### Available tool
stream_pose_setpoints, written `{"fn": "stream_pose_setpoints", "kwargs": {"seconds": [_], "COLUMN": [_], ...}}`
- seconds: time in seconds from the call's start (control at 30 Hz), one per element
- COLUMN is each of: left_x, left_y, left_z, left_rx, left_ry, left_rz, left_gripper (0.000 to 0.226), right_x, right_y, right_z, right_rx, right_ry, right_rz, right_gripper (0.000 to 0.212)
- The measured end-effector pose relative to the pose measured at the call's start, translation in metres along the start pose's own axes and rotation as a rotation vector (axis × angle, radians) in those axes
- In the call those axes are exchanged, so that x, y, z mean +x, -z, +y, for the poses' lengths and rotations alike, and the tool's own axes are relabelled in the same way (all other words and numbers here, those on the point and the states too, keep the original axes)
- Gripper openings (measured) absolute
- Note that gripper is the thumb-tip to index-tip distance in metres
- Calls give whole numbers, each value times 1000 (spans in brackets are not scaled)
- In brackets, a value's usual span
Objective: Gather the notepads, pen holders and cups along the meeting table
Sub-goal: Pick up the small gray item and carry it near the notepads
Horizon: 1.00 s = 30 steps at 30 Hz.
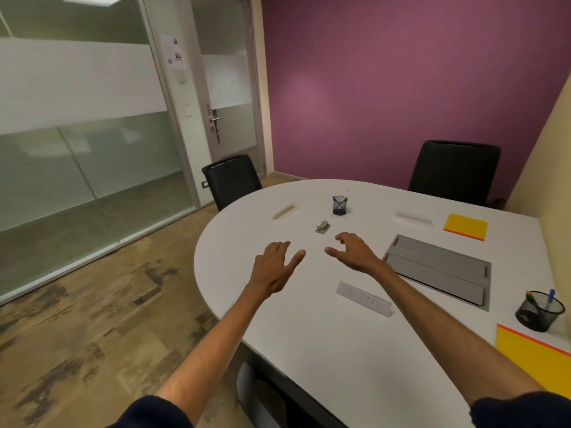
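A blue mesh pen holder (340, 206) with pens stands near the far rounded end of the white meeting table (309, 335). A black mesh pen holder (539, 311) with pens stands at the right edge. One yellow notepad (466, 226) lies at the far right, another yellow notepad (537, 359) at the near right. My left hand (276, 265) and my right hand (353, 250) both hover over the table's middle, fingers relaxed, holding nothing, short of the blue holder. No cups are in view.
A grey cable hatch (441, 268) is set into the table. Three clear name-plate stands (364, 298) (285, 211) (414, 218) and a small grey item (323, 226) lie on it. Black chairs (231, 180) (454, 171) stand at the far end; glass wall and door at left.
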State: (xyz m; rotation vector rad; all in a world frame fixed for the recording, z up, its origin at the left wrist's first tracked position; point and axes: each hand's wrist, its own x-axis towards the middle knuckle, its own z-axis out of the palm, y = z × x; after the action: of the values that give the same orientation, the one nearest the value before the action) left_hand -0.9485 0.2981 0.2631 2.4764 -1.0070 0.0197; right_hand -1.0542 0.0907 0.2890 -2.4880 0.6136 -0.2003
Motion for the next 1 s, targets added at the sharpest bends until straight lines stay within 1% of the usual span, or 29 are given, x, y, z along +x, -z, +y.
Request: {"fn": "stream_pose_setpoints", "kwargs": {"seconds": [0.13,0.3,0.43,0.57,0.67,0.77,0.87,1.0], "left_x": [13,33,46,51,57,71,93,137], "left_y": [12,29,42,57,64,69,66,52], "left_z": [-50,-139,-210,-269,-301,-327,-349,-371], "left_rx": [20,-121,-107,-49,-50,-60,-56,-74], "left_ry": [-4,103,144,147,164,178,192,188], "left_rz": [-4,16,-14,-51,-49,-43,-78,-130], "left_gripper": [81,87,86,90,92,92,90,90], "right_x": [29,70,96,120,143,174,204,246], "right_y": [-28,-82,-141,-186,-205,-217,-233,-256], "right_z": [-37,-100,-141,-170,-188,-203,-211,-205], "right_rx": [11,99,127,140,132,132,158,165], "right_ry": [-1,-25,-19,-49,-64,-60,-69,-104], "right_rz": [-15,-15,-47,-96,-119,-106,-85,-103], "right_gripper": [65,66,66,69,72,74,74,74]}}
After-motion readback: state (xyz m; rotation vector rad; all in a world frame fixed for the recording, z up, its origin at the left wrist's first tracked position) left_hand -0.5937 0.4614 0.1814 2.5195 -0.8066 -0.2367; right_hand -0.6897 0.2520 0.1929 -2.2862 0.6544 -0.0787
